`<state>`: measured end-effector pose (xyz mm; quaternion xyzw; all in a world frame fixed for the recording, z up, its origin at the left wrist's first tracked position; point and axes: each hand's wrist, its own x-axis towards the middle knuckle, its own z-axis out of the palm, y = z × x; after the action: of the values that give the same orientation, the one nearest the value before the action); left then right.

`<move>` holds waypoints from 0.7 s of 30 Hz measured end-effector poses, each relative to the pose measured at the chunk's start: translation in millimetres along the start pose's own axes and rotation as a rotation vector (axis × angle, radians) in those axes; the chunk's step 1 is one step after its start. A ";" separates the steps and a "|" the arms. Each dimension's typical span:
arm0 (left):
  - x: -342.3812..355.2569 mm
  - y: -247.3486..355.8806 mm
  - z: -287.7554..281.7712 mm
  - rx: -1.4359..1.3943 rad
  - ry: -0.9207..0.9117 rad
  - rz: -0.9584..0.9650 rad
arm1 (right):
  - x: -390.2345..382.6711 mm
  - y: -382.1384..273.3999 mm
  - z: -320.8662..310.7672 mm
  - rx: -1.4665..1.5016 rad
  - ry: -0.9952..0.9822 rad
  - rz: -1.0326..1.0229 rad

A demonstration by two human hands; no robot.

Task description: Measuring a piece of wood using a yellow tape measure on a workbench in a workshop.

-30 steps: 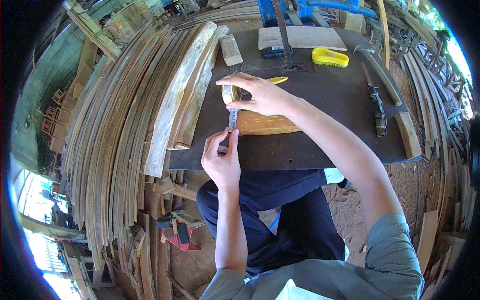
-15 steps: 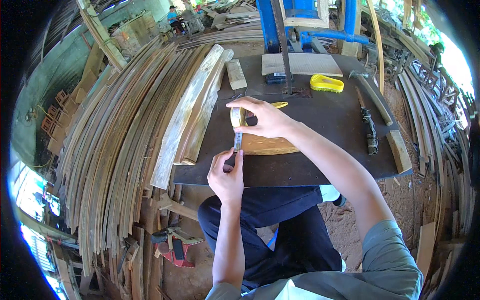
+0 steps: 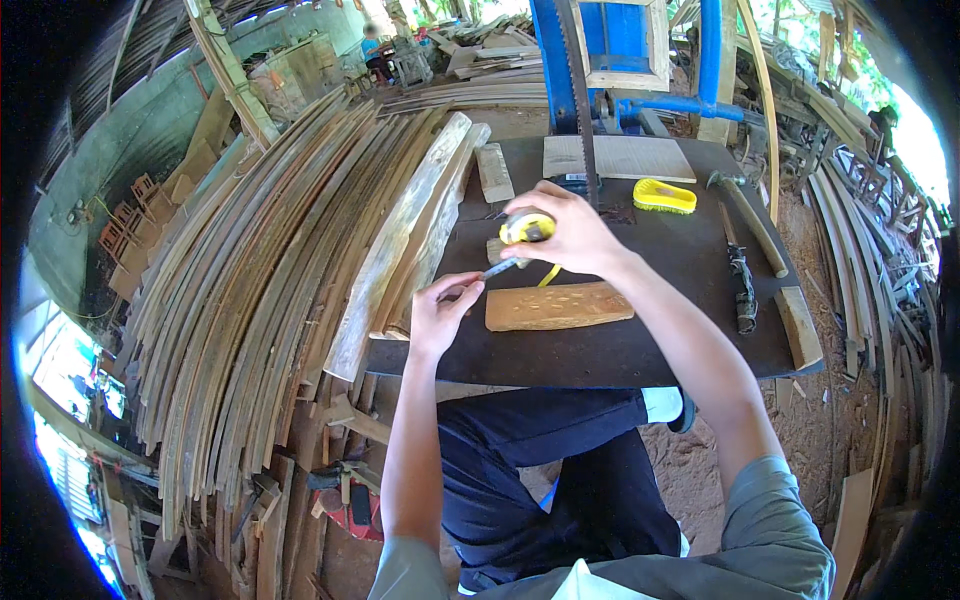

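Observation:
A yellow and black tape measure [image 3: 527, 228] is gripped in my right hand [image 3: 578, 232], above the dark table. A short length of blade [image 3: 503, 267] runs from its case to my left hand [image 3: 440, 308], whose thumb and fingers pinch the blade's end. Just below, a reddish-brown wooden block [image 3: 558, 307] lies flat near the table's front edge, touched by neither hand. Partly covered by my right hand, a small pale wood piece [image 3: 495, 250] and a thin yellow strip or handle [image 3: 550, 275] show behind the block.
An upright saw blade [image 3: 582, 110] rises through the dark table [image 3: 660, 345]. On the table lie a yellow brush [image 3: 664, 196], a hammer [image 3: 750, 225], a knife with a wrapped handle [image 3: 741, 285] and wood offcuts [image 3: 798, 325]. Long boards [image 3: 250, 300] are stacked at left. A person [image 3: 374, 55] sits far back.
Both hands have lifted the tape measure off the wooden block. The case has turned and moved up and right; the blade now slants. The block's top is fully uncovered.

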<state>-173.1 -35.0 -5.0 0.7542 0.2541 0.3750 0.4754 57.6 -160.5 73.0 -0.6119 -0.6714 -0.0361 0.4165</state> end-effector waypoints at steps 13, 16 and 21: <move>11.1 -26.3 -9.5 0.032 -0.260 0.040 | -125.2 58.9 -156.8 -0.107 0.095 0.229; 12.1 -28.2 -2.5 -0.007 -0.286 0.077 | -145.4 56.9 -158.1 -0.083 0.116 0.262; 8.1 -28.5 0.2 -0.066 -0.316 0.009 | -158.4 56.2 -122.7 -0.038 0.075 0.255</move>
<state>-168.8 -17.2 -28.3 0.7888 0.1602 0.2623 0.5324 153.5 -340.4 31.2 -0.6983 -0.5712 -0.0184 0.4309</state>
